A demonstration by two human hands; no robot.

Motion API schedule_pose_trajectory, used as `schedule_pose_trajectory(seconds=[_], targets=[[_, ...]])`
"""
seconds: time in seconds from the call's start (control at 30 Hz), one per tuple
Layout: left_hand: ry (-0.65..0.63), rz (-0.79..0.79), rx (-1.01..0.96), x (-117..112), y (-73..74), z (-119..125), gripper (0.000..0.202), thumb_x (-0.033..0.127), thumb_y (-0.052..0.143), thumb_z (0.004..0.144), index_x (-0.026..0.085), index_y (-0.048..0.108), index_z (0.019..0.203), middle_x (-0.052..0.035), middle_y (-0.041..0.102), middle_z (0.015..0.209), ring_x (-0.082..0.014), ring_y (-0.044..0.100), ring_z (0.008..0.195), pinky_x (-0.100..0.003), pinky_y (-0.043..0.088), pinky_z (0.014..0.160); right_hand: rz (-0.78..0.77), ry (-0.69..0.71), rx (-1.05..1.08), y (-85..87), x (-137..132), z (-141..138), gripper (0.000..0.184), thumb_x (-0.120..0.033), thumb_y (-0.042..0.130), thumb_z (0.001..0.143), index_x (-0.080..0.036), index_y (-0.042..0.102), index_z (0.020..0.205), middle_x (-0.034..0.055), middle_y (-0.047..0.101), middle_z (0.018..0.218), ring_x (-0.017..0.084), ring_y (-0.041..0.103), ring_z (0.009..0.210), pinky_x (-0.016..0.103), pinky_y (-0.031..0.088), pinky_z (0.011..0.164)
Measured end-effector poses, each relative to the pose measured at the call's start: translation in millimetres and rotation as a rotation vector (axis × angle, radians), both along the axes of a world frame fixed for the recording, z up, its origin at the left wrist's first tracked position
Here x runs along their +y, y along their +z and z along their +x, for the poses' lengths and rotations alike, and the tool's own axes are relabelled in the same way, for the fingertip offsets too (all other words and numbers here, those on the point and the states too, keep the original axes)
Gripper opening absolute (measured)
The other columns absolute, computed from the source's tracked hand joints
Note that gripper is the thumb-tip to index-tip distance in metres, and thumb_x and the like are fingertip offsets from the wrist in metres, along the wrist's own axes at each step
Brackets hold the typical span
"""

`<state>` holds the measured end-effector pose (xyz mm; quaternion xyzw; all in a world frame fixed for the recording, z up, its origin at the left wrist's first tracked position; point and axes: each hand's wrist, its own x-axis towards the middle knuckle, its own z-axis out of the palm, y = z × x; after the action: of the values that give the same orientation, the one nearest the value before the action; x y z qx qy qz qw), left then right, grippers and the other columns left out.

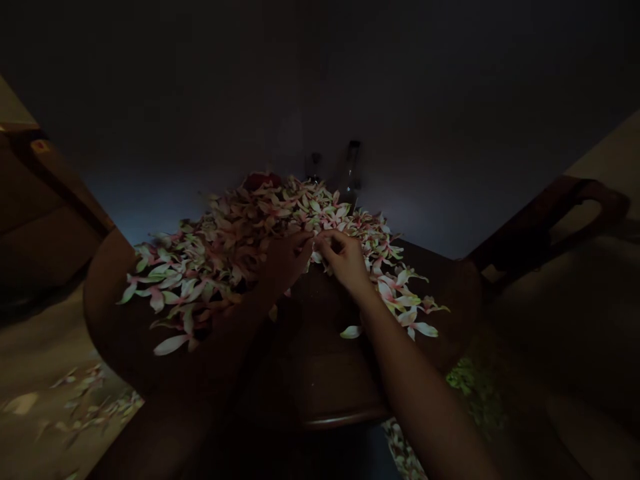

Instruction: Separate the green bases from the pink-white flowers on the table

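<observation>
Pink-and-white flowers (235,233) lay heaped beyond and to either side of my hands. From my remote post, I saw the left hand (289,259) and right hand (349,261) nearly meeting, fingers curled inward; whether either was clamped on a flower, I couldn't tell. Below them spread a dark table (310,347).

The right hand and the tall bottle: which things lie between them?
In the head view, pink-and-white flowers lie between the right hand and the tall bottle.
</observation>
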<state>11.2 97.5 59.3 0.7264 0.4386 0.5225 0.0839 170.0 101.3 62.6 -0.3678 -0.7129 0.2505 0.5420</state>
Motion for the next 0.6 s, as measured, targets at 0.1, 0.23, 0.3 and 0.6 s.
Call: schedule_pose_trajectory(seconds=[0.1,0.23,0.3,0.6], targets=[[-0.034,-0.042,-0.002,-1.9,1.9,-1.7,0.029,0.035,0.055,0.093,0.022,0.075,0.109,-0.0038,0.077,0.105,-0.0192,0.071,0.095,-0.028,0.053,0.087,-0.002,0.003,0.028,-0.6,1.6,0.1,0.027,-0.047,0.062,0.089,-0.021,0.068,0.092,-0.001,0.062,0.074,0.013,0.05,0.064,0.027,0.038,0.062],[-0.058,-0.067,-0.004,0.3,1.2,-4.7,0.031,0.04,0.055,0.093,0.023,0.076,0.109,-0.0038,0.077,0.103,-0.0201,0.072,0.093,-0.028,0.053,0.084,-0.017,0.027,0.075,-0.1,2.9,0.5,0.024,-0.044,0.065,0.087,-0.02,0.067,0.09,-0.0019,0.061,0.071,0.013,0.051,0.063,0.026,0.038,0.06],[-0.06,-0.063,-0.002,2.6,-0.5,-5.4,0.032,0.041,0.055,0.093,0.023,0.076,0.109,-0.0037,0.077,0.103,-0.0204,0.072,0.093,-0.029,0.053,0.084,-0.039,0.046,0.094,0.4,3.1,0.6,0.023,-0.044,0.064,0.087,-0.021,0.066,0.09,-0.0021,0.062,0.07,0.013,0.053,0.063,0.027,0.04,0.061],[-0.052,-0.094,-0.007,4.6,-0.6,-6.6,0.033,0.043,0.054,0.092,0.023,0.077,0.105,-0.0015,0.077,0.09,-0.0169,0.069,0.078,-0.025,0.048,0.07,-0.071,0.08,0.076,4.1,1.5,1.8,0.025,-0.044,0.062,0.088,-0.02,0.066,0.091,-0.0011,0.061,0.071,0.014,0.053,0.064,0.027,0.039,0.062]])
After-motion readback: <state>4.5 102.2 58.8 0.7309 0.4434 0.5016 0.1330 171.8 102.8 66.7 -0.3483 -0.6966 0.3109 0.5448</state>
